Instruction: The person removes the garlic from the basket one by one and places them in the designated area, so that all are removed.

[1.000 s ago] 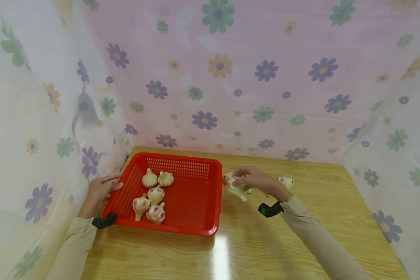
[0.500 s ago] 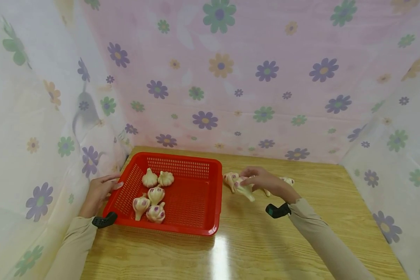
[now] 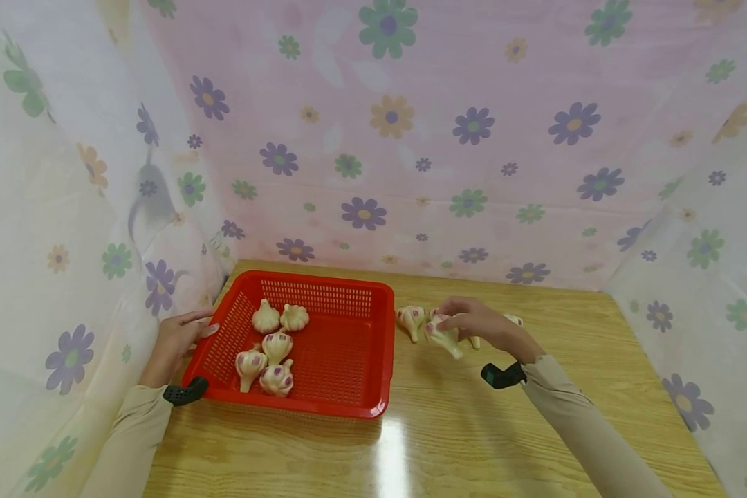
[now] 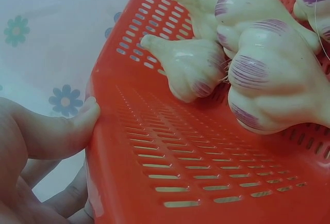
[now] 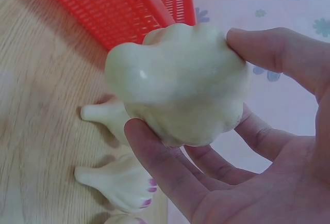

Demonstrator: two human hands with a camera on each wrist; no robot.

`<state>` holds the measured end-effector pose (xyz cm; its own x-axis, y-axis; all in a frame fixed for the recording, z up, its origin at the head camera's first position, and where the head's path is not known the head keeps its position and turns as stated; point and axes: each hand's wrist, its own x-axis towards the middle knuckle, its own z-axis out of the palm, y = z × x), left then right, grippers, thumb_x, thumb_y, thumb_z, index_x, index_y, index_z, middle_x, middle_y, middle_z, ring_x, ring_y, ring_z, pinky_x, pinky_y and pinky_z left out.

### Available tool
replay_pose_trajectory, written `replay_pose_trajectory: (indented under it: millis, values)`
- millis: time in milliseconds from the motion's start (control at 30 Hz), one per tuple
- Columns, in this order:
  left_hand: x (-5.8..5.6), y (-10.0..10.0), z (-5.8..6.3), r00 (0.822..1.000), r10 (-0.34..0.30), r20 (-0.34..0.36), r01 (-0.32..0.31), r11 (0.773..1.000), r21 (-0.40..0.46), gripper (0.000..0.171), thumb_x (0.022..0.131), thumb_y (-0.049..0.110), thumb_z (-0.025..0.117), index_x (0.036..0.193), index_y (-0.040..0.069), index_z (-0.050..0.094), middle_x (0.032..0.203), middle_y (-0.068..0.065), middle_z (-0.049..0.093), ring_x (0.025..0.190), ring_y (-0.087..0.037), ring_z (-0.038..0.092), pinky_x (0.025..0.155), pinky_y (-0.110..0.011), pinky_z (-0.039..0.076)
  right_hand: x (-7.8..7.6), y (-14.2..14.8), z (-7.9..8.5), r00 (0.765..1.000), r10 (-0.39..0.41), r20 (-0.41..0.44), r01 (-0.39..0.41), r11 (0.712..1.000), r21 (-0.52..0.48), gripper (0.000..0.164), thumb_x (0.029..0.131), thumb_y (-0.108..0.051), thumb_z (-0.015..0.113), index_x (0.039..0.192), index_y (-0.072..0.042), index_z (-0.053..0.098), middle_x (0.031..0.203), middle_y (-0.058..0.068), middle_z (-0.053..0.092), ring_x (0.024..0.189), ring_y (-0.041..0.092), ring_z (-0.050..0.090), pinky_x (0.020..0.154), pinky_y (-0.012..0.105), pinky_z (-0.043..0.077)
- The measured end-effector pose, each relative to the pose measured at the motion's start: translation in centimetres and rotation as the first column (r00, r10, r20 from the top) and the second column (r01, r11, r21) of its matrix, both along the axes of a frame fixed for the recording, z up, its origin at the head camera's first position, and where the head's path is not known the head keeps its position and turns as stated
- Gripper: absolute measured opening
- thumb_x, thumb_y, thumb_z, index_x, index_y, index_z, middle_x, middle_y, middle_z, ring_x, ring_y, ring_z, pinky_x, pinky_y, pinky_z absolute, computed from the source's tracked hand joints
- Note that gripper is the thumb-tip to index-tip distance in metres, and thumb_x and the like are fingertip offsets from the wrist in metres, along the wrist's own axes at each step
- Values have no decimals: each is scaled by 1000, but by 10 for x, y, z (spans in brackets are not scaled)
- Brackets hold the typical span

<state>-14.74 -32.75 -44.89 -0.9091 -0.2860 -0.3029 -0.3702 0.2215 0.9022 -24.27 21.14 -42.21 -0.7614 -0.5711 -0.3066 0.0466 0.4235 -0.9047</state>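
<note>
My right hand [image 3: 476, 321] pinches a garlic bulb [image 3: 443, 335] between thumb and fingers, its pale stem pointing down toward the front. In the right wrist view this bulb [image 5: 175, 84] fills the middle, thumb on one side and fingertips on the other. At the left, my left hand [image 3: 177, 342] holds the side of a red plastic basket [image 3: 382, 360]. The left wrist view shows the thumb [image 4: 77, 126] on the basket's rim and the other fingers outside, below it. Several garlic bulbs [image 3: 277, 348] with purple marks lie in the basket's left half.
Right of the basket, more garlic bulbs [image 3: 411, 321] lie in a row on the wooden table [image 3: 448, 443], some partly hidden by my right hand. One bulb [image 3: 514, 320] peeks out behind the wrist. Flowered cloth [image 3: 423, 228] walls the table at the back and both sides.
My right hand has moved to the right, away from the basket, with the garlic bulb in it. A bulb beside the basket now shows more fully. The left hand and basket stay put.
</note>
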Motion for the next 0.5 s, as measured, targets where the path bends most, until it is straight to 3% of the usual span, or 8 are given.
replay_pose_trajectory:
  millis: [300,500]
  values:
    - [0,0,0,1000,-6,-4,6,1000,-5,57,91,20,61,140,-2,42,101,-5,63,75,-15,66,68,-36,56,-1,9,-2,999,-36,12,36,999,11,32,91,-26,64,111,-3,53,125,16,48,97,29,53,75,47,48]
    - [0,0,0,1000,-2,6,2,1000,-7,56,91,21,60,140,-1,43,102,-6,63,75,-15,66,68,-36,56,-1,19,0,1000,-30,-2,30,999,37,40,92,-27,62,119,0,50,133,20,43,109,30,50,78,44,48]
